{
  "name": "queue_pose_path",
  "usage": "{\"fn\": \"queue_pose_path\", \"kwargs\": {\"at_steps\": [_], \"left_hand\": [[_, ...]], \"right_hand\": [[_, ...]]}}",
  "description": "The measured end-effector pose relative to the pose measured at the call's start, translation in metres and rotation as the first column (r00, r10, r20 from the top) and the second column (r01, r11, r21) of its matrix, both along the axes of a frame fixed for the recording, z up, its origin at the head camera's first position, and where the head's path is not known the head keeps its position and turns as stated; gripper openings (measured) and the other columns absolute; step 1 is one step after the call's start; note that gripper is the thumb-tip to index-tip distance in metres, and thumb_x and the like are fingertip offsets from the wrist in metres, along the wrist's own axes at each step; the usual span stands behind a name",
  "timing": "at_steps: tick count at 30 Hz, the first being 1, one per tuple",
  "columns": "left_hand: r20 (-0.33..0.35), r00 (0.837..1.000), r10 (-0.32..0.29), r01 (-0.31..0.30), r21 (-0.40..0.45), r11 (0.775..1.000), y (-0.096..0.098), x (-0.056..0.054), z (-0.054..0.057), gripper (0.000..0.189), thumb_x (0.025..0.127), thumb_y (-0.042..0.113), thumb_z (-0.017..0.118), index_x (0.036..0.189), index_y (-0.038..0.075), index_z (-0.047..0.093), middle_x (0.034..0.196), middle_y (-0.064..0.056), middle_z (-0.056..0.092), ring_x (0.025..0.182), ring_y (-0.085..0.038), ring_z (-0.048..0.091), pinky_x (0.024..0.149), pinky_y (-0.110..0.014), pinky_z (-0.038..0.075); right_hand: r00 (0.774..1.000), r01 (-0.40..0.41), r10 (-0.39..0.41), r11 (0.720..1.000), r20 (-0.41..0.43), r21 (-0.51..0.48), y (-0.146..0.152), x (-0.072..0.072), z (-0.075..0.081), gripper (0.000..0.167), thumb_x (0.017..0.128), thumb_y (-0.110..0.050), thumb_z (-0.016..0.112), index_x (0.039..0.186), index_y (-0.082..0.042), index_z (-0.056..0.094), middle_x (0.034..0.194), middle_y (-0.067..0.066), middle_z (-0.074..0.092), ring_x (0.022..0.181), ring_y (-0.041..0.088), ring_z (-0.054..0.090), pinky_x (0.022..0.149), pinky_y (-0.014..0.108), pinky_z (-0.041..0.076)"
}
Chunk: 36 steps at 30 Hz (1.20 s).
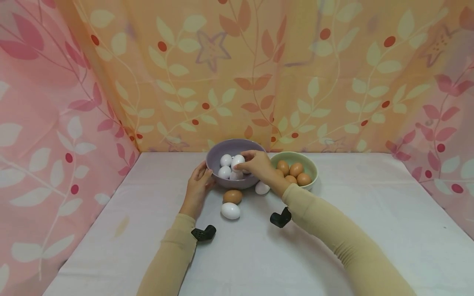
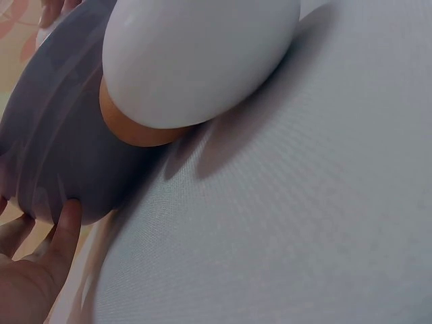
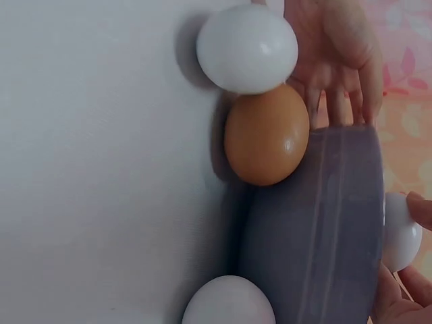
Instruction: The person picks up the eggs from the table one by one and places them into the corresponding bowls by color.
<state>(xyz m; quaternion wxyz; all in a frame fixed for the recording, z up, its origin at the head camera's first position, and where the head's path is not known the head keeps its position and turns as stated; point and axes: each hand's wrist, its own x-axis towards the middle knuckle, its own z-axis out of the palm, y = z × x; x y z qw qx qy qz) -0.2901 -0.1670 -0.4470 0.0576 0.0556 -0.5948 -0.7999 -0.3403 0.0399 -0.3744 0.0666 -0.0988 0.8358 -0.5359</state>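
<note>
A purple bowl (image 1: 218, 149) holds several white eggs (image 1: 224, 172). My left hand (image 1: 195, 191) grips its left side, thumb at the rim and fingers spread against the outer wall, as the left wrist view also shows. Over the bowl's inside, my right hand (image 1: 259, 165) pinches a white egg (image 3: 399, 236) between thumb and fingers. In front of the bowl a brown egg (image 1: 232, 196) lies on the table, with a white egg (image 1: 231, 211) right before it. Another white egg (image 1: 262, 188) lies below my right wrist, partly hidden by it.
A pale green bowl (image 1: 315, 174) with several brown eggs (image 1: 296, 169) stands right of the purple bowl, partly behind my right forearm. White cloth covers the table (image 1: 237, 259). A patterned curtain (image 1: 237, 82) hangs directly behind the bowls, with pink cloth at both sides.
</note>
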Motion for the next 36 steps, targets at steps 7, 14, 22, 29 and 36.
{"fn": "queue_pose_path", "kwargs": {"at_steps": [7,14,22,29,36], "left_hand": [[0.014,1.0,0.002,-0.002,-0.005,1.0,0.0,-0.001,-0.002,0.056,0.103,0.017,0.053,0.155,0.014,0.032,0.163,-0.007,0.03,0.143,-0.024,0.041,0.114,-0.048,0.04],[0.005,1.0,0.0,0.0,-0.01,1.0,0.0,-0.001,-0.002,0.056,0.103,0.017,0.054,0.155,0.014,0.032,0.163,-0.007,0.03,0.144,-0.024,0.039,0.114,-0.049,0.039],[-0.005,1.0,-0.006,0.006,-0.004,1.0,0.0,-0.001,-0.001,0.056,0.104,0.015,0.052,0.156,0.012,0.03,0.164,-0.009,0.027,0.146,-0.026,0.036,0.114,-0.051,0.038],[0.002,1.0,0.0,0.0,-0.008,1.0,0.0,-0.001,0.0,0.057,0.104,0.016,0.053,0.156,0.012,0.03,0.165,-0.008,0.026,0.146,-0.022,0.036,0.113,-0.05,0.039],[0.007,1.0,0.002,-0.002,-0.009,1.0,0.0,0.0,-0.001,0.056,0.104,0.017,0.053,0.156,0.013,0.032,0.164,-0.007,0.027,0.145,-0.021,0.037,0.113,-0.048,0.04]], "right_hand": [[0.999,0.042,-0.042,0.999,0.028,0.021,-0.011,-0.014,-0.001,0.054,0.075,-0.02,0.087,0.124,-0.008,0.069,0.12,0.011,0.071,0.108,0.02,0.065,0.091,0.03,0.055],[0.999,0.03,-0.03,0.999,-0.016,0.026,-0.015,-0.024,-0.011,0.055,0.075,-0.016,0.087,0.125,-0.003,0.068,0.121,0.015,0.071,0.11,0.022,0.065,0.095,0.031,0.053],[0.998,0.015,-0.011,0.997,-0.06,0.075,-0.02,-0.029,-0.017,0.054,0.075,-0.017,0.087,0.123,-0.002,0.068,0.12,0.015,0.071,0.11,0.024,0.065,0.092,0.031,0.054],[0.999,0.027,-0.024,0.997,-0.048,0.069,-0.021,-0.026,-0.016,0.053,0.076,-0.015,0.086,0.123,0.0,0.068,0.121,0.016,0.071,0.112,0.026,0.065,0.093,0.033,0.054],[0.998,0.04,-0.036,0.995,-0.054,0.088,-0.023,-0.024,-0.015,0.049,0.076,-0.016,0.086,0.119,0.001,0.069,0.119,0.016,0.071,0.106,0.024,0.064,0.09,0.032,0.054]]}}
